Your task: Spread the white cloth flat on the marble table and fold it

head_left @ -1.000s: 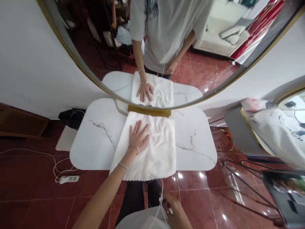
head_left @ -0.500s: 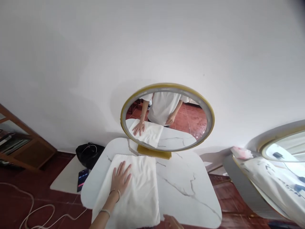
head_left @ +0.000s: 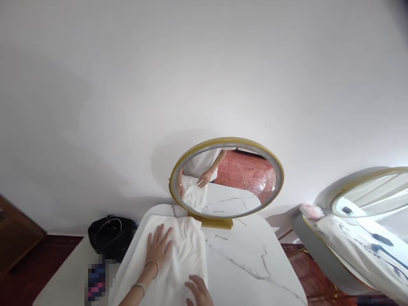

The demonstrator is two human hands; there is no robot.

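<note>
A white cloth lies spread with small wrinkles over the left part of the marbled white table. My left hand rests flat on its left side, fingers spread, a bracelet and a band at the wrist. Near the cloth's lower right edge, my right hand is over the fabric with fingers apart and nothing held; whether it touches is unclear. Behind the cloth stands an oval mirror with a gold frame and base, reflecting both hands and the cloth's far end.
To the left, a black bag sits on a pale surface beside a pixelated item. A second gold-framed mirror and a table with white fabric stand at the right. The white wall rises behind.
My right hand has come in from the table's front edge onto the cloth's lower right area. My left hand stays flat on the cloth. The view has shifted, with the mirror lower in the frame.
</note>
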